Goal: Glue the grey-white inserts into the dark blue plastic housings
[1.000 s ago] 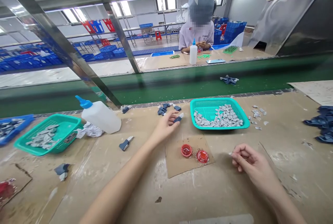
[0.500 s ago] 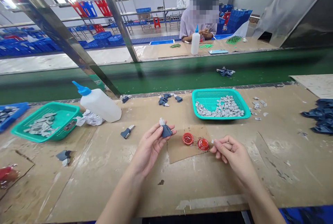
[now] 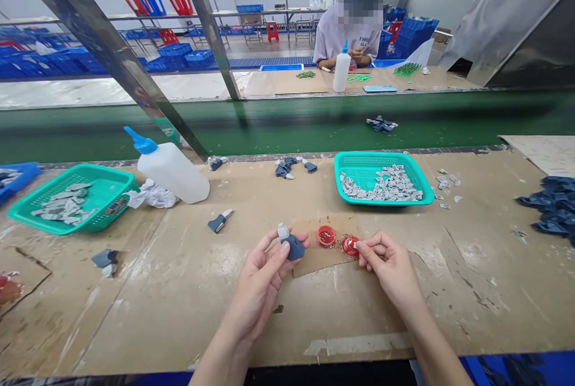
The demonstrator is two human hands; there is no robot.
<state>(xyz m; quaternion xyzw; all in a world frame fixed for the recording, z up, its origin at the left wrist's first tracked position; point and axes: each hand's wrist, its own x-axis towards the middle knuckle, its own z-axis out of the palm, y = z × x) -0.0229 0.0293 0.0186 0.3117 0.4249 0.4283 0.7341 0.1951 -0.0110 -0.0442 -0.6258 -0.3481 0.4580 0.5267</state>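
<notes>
Between the thumb and fingers of my left hand (image 3: 265, 269) is a dark blue plastic part (image 3: 294, 246) with a pale grey tip pointing up. My right hand (image 3: 384, 260) pinches a small light grey piece (image 3: 356, 245) at the right red cup (image 3: 349, 246); whether the piece touches what is in the cup I cannot tell. To its left sits another red cup (image 3: 326, 236), with wet-looking contents. Both cups rest on a square of cardboard (image 3: 309, 263) in front of me.
A green basket (image 3: 384, 200) of small grey pieces stands beyond the cups; another green basket (image 3: 49, 227) is at left. A white bottle (image 3: 175, 173) leans there. Dark blue parts (image 3: 554, 209) pile up at right. Across the green belt (image 3: 287, 128) sits a person (image 3: 348, 36).
My right hand has moved left, bringing the small piece to the right red cup. My left hand is slightly lower with the blue part. The camera view has shifted a little.
</notes>
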